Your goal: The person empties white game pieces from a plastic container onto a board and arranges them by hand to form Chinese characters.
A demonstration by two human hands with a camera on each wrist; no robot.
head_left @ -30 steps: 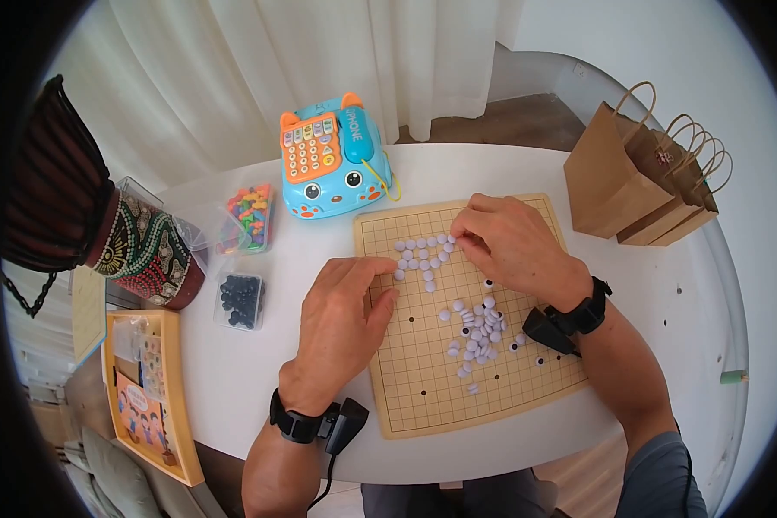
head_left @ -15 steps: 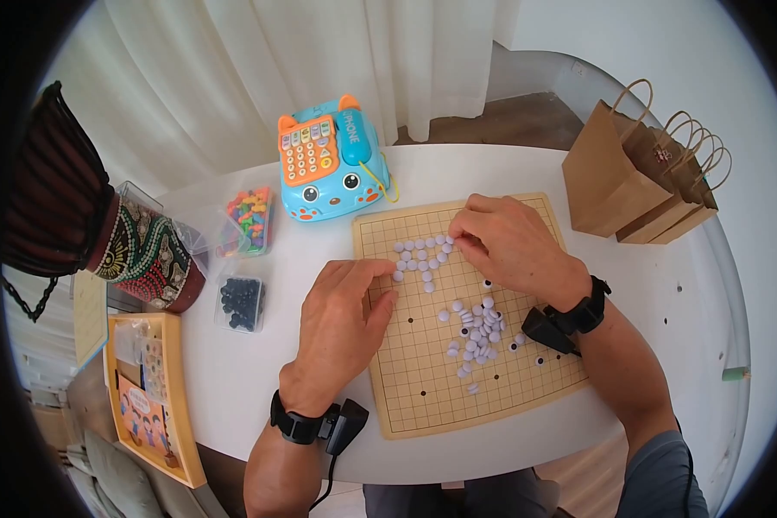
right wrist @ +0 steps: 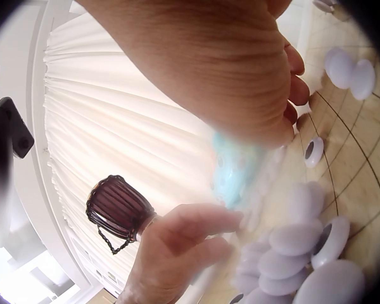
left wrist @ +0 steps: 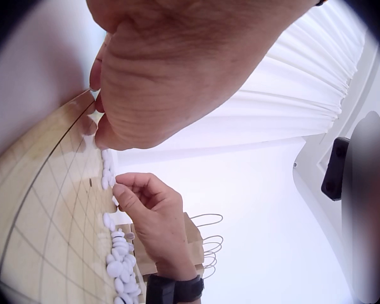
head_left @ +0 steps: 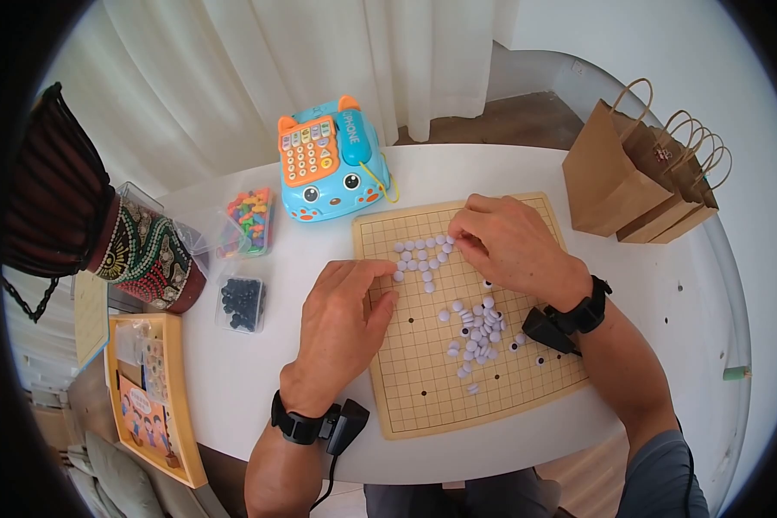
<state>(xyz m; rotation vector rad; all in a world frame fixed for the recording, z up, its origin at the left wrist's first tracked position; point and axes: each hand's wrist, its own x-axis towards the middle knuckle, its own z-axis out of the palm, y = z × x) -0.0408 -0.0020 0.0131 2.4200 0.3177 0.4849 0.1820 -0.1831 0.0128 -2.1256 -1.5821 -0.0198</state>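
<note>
A wooden grid board (head_left: 423,363) carries white Go stones. Some are laid out as a small figure (head_left: 422,255) on the far part; others lie in a loose heap (head_left: 479,326) nearer me. My left hand (head_left: 341,315) is beside the figure's left side, its index finger stretched to a stone (head_left: 398,276) at the lower left and the thumb apart. Over the board's far right, my right hand (head_left: 514,242) pinches the stone (head_left: 451,240) at the figure's upper right corner. In the left wrist view, the right thumb and index fingertips come together (left wrist: 118,185) right at the stones.
Several turned-over stones (head_left: 540,361) show black centres. Behind the board stands a blue toy phone (head_left: 332,164). Clear boxes of black stones (head_left: 242,302) and coloured pieces (head_left: 250,220) sit left, near a drum (head_left: 151,246) and wooden tray (head_left: 186,440). Paper bags (head_left: 604,181) stand right.
Both hands stay practically where they were, at the two sides of the figure. The stones look unmoved; only the head view shifts very slightly.
</note>
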